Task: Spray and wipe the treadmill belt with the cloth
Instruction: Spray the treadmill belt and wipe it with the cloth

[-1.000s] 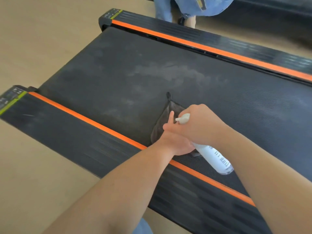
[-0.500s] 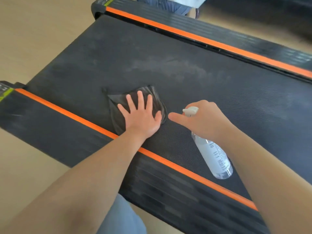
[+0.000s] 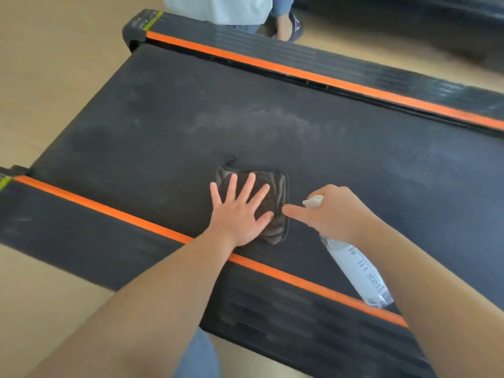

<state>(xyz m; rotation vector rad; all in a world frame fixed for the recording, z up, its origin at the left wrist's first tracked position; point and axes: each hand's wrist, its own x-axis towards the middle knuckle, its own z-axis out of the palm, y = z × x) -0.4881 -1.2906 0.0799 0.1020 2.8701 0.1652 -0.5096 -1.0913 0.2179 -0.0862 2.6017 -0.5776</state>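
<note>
A dark grey cloth (image 3: 275,203) lies flat on the black treadmill belt (image 3: 163,126), close to the near orange-striped side rail (image 3: 114,211). My left hand (image 3: 240,211) presses on the cloth with its fingers spread. Just to the right, my right hand (image 3: 335,211) grips a clear spray bottle (image 3: 357,271) with a white nozzle, index finger pointing left toward the cloth. The bottle slants down toward me. A pale misty streak of spray (image 3: 261,121) marks the belt beyond the cloth.
The far orange-striped side rail (image 3: 313,77) runs along the belt's other edge. A person's legs and a sandalled foot (image 3: 286,25) stand behind it. Tan floor (image 3: 41,64) surrounds the treadmill's end at left. My knee (image 3: 199,353) shows below.
A second ago my left hand was bunched on the cloth under my right hand. It then spread flat on the cloth and slid it left, and now back to the right, near my right hand.
</note>
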